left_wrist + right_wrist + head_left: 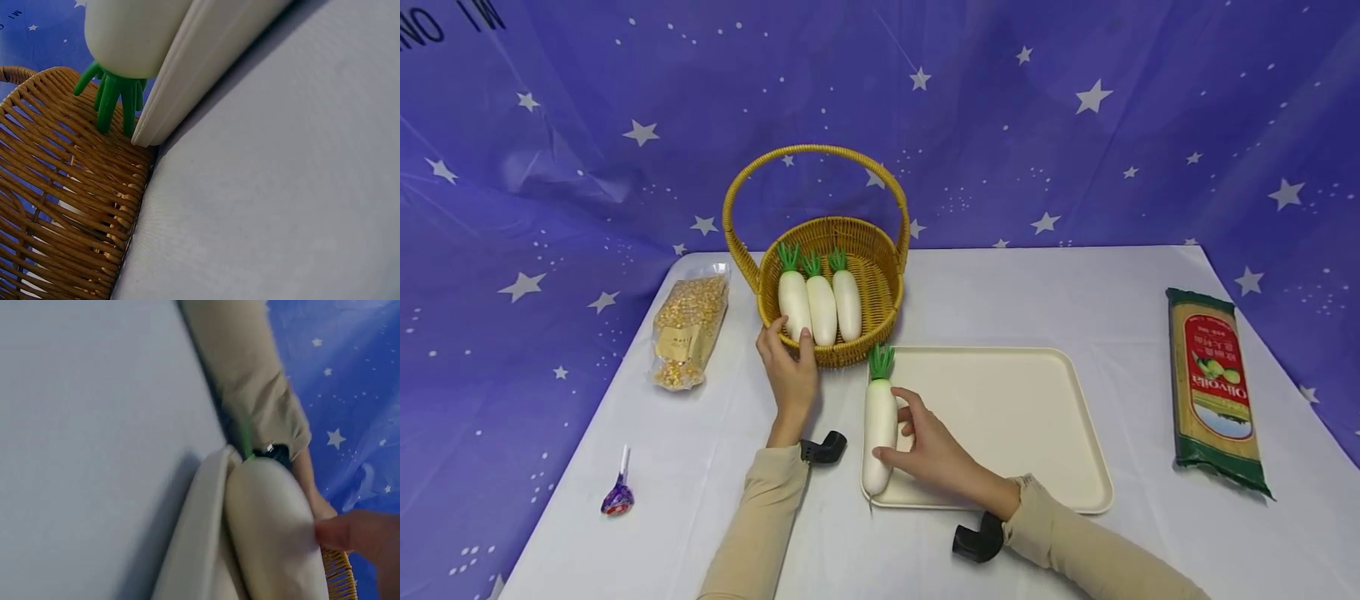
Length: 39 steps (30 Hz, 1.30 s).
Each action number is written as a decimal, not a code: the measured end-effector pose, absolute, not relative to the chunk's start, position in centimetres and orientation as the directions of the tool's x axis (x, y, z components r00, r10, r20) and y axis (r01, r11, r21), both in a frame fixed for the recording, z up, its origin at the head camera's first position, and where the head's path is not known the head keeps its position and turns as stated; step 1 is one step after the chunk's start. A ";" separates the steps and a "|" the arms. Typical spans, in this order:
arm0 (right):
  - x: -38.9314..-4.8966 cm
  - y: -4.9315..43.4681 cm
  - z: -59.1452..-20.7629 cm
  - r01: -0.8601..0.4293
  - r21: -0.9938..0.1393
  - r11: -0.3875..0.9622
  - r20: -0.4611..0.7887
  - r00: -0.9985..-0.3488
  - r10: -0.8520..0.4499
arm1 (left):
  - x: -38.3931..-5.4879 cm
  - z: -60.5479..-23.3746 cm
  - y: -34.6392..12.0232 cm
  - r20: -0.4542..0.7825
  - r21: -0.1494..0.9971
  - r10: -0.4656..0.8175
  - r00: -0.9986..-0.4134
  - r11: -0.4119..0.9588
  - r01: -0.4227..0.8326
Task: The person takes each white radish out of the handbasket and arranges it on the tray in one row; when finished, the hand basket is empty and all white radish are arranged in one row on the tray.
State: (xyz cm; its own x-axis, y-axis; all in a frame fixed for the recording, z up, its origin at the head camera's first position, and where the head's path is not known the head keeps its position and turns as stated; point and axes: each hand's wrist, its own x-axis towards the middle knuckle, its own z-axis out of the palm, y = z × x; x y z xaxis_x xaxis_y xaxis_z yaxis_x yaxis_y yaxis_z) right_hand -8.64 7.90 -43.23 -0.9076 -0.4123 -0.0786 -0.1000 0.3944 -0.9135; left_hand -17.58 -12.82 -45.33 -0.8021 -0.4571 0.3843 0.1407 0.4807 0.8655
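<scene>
My left hand (pixel 788 375) grips the front rim of a yellow-brown wicker basket (pixel 880 329), its fingertips beside the leftmost white radish inside. Three white radishes (pixel 823 310) with green tops lean side by side in this basket. Another white radish (pixel 877 425) lies lengthwise along the left edge of a cream tray (pixel 1000 433), green top toward the basket. My right hand (pixel 932 446) holds this radish from the right with thumb and fingers. The right wrist view shows the thumb (pixel 350 532) against the radish's side. In the left wrist view, the radish's green top (pixel 115 100) overlaps the basket's wall.
A bag of corn kernels (pixel 691 329) lies left of the basket. Nearer the front left is a purple-wrapped lollipop (pixel 618 496). A green and red pasta packet (pixel 1217 387) lies at the far right. A blue starry cloth hangs behind the white table (pixel 1135 317).
</scene>
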 end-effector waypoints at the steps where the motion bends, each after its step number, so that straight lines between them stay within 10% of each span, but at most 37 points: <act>1: -8.6 7.9 -43.2 -0.119 -0.898 0.423 -0.071 -0.911 -0.406 | -17.6 -45.3 -12.8 0.386 0.865 -0.457 -0.801 0.482 0.141; 24: -8.5 9.1 -43.2 -0.097 -0.905 0.414 -0.081 -0.917 -0.391 | -17.5 -45.8 -12.8 0.357 0.875 -0.450 -0.819 0.469 0.123; 31: -10.3 9.5 -42.3 0.058 -0.992 -0.113 -0.029 -0.969 -0.247 | -17.5 -45.7 -12.8 0.368 0.871 -0.445 -0.817 0.473 0.134; 39: -15.1 7.4 -39.4 0.340 -0.717 -0.609 -0.089 -0.911 -0.404 | -17.5 -45.4 -12.9 0.391 0.860 -0.447 -0.804 0.490 0.146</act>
